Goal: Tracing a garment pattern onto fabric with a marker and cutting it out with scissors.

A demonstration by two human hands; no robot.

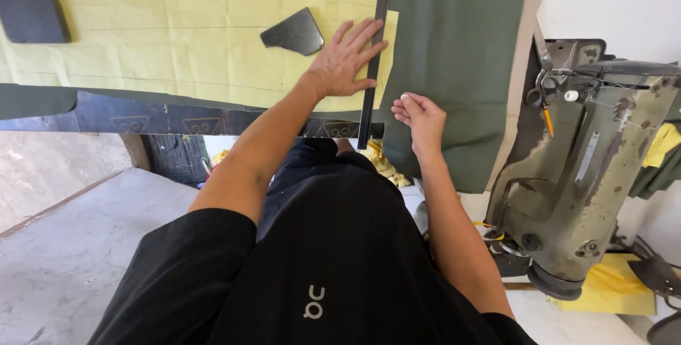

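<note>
Left hand spread flat, pinning long dark metal ruler lengthwise away from body over yellow paper pattern and dark green fabric; right hand pinching small white chalk just right of ruler's near end.

Pale yellow pattern paper lies on dark green fabric — plain, unpatterned. The ruler and two flat weights are black; the sewing machine is worn olive — chipped and stained.
</note>
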